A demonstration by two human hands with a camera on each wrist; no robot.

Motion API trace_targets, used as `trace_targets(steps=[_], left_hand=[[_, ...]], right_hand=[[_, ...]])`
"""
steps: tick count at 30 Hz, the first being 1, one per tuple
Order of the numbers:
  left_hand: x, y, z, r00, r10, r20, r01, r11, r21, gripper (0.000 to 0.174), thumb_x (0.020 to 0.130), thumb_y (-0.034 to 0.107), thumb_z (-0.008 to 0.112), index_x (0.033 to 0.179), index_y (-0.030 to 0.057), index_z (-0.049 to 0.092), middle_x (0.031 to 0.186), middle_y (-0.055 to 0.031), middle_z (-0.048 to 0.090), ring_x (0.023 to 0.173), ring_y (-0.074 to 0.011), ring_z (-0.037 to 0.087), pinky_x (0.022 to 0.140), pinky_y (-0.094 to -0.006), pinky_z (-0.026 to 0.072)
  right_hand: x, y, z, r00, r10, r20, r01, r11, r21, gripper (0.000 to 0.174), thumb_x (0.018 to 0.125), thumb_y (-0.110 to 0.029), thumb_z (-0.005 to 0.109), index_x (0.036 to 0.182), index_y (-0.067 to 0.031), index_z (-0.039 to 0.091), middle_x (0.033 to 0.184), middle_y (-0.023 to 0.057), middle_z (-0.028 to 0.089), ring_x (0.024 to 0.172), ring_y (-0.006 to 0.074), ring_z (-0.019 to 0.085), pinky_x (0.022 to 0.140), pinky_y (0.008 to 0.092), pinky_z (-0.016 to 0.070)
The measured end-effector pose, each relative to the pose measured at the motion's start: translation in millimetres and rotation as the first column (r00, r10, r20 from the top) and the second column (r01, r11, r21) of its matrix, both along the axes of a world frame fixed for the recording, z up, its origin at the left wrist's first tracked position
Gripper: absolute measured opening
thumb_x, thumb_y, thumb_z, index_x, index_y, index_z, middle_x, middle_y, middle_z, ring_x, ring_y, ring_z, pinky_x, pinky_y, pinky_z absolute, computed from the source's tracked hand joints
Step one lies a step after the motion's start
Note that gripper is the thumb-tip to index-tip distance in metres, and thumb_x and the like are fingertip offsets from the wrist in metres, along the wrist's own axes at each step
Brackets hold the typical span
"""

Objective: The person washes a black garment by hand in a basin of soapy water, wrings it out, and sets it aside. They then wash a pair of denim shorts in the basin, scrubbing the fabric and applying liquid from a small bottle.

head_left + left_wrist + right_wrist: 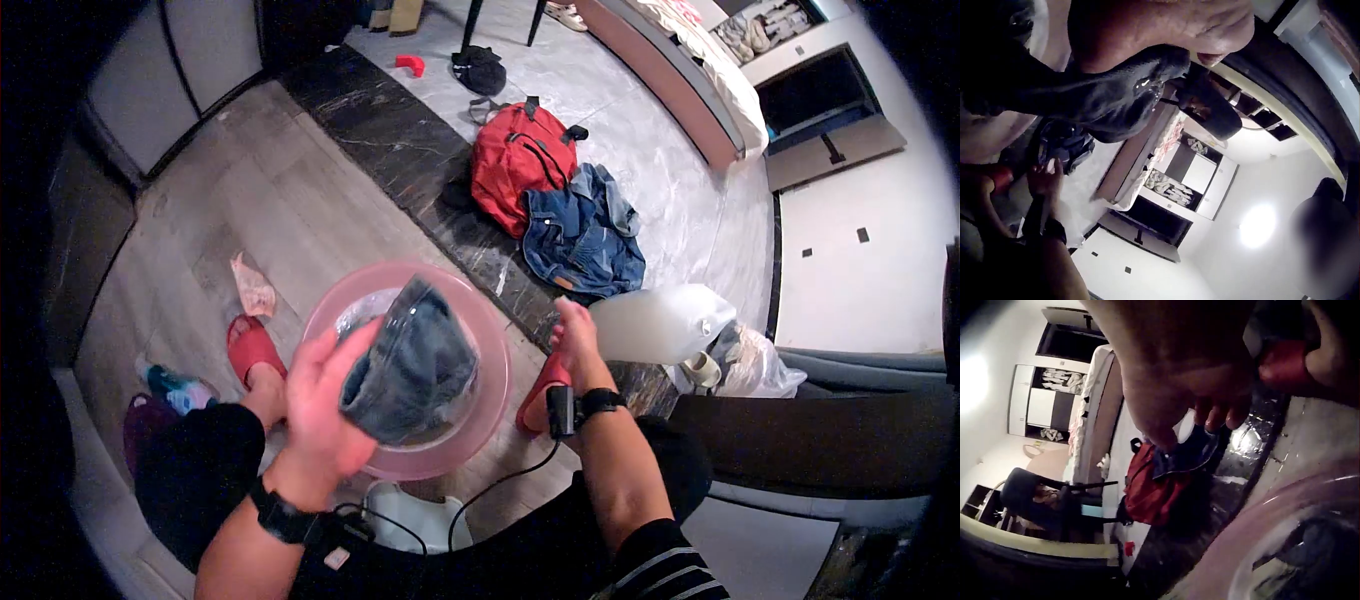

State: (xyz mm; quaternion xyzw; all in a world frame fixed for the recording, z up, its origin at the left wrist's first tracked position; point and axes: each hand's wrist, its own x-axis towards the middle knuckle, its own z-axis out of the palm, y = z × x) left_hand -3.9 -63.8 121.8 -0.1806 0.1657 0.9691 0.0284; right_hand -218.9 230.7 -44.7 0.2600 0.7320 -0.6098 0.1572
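Note:
My left hand (333, 395) grips a wet dark blue denim garment (420, 365) over a pink basin (487, 425). In the left wrist view the garment (1104, 103) hangs in glossy folds beside the left hand (1166, 28). More dark cloth (1329, 550) lies inside the basin in the right wrist view. Right of the basin, my right hand (577, 345) pinches a small white piece (1184, 425) between thumb and curled fingers; I cannot tell what it is. A translucent white jug (655, 325) stands close to this hand.
Beyond the dark stone strip lie a red backpack (515, 160), a denim jacket (585, 235) and a black cap (478, 70). My feet in red slippers (255, 350) flank the basin. Clothes (180, 390) lie at left, a plastic bag (755, 365) at right. Cables run from the wrist cameras.

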Motion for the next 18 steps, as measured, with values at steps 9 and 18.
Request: trace_targets(steps=[9,18], left_hand=[[-19.6,15.5,0.9,0.985,0.048,0.163,-0.025,0.989,-0.143,0.062,0.092,0.049,0.032,0.126,-0.0012,0.048,0.123,-0.0133,0.056,0.115,-0.0273,0.052,0.102,-0.043,0.0378],[-28.9,4.4,-13.7,0.95,0.121,0.289,-0.057,0.973,-0.222,0.078,0.089,0.057,0.026,0.143,-0.0003,0.028,0.144,-0.0148,0.038,0.133,-0.0324,0.036,0.111,-0.0457,0.0241]], right_hand=[[-13.7,26.9,-120.5,0.998,-0.037,0.052,0.027,0.982,0.185,0.03,0.074,-0.022,0.077,0.096,-0.0084,0.062,0.079,0.0021,0.064,0.067,0.0114,0.058,0.051,0.0295,0.0461],[-33.6,53.3,-177.1,0.976,0.198,-0.092,-0.108,0.805,0.584,0.068,0.069,-0.032,0.079,0.124,-0.0012,0.054,0.106,0.0191,0.066,0.097,0.0292,0.064,0.086,0.0374,0.0486]])
